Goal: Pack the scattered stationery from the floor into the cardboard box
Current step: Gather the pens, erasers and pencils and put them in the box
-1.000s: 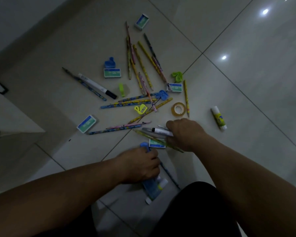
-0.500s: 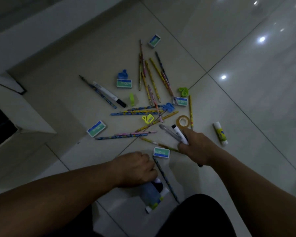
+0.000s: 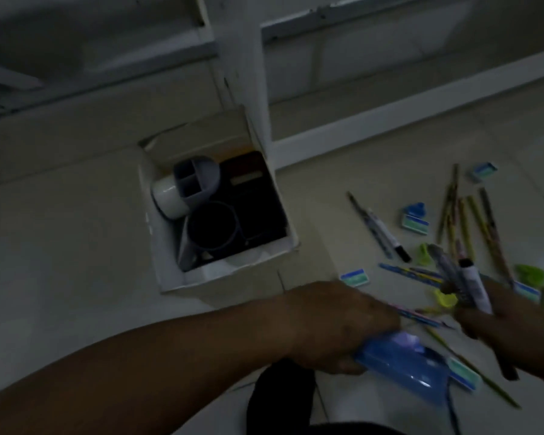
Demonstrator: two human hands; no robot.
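**While Gripping Two Handfuls, Hardly Past the Start**

Curls the left hand (image 3: 343,324) round a blue pouch (image 3: 402,365), lower centre; clamps the right hand (image 3: 509,328) round a bundle of markers (image 3: 471,287) at the right edge. Shows a grey holder (image 3: 198,180), white cup (image 3: 167,197) and dark cup (image 3: 212,226) inside the cardboard box (image 3: 157,243), centre left. Leaves pencils (image 3: 465,221), erasers (image 3: 415,223) and a marker (image 3: 387,233) strewn on the floor (image 3: 60,246), right of the box. Looks mostly undone.

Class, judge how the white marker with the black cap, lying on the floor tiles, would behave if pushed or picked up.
The marker has a round barrel and lies on smooth, shiny floor, so a sideways push would probably roll it. It looks like rigid plastic, so it should lift without bending. Being slim, it is likely light.
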